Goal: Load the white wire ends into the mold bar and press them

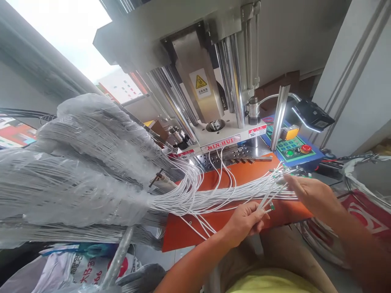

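Many white cables (207,199) run across an orange board (180,236) from a plastic-wrapped bundle on the left. My left hand (249,219) is closed round a few white cables near the board's front edge. Small green connector ends (272,206) stick out just past its fingers. My right hand (308,193) is at the right end of the cables, its fingers together near the cable tips. What lies between those fingers is too small to make out.
A press marked MIN-HUI (224,142) stands behind the board. To its right are a blue control panel (293,152) and a black lamp (314,116). Plastic-wrapped cable bundles (76,187) fill the left side. A metal strip (250,158) lies at the board's back.
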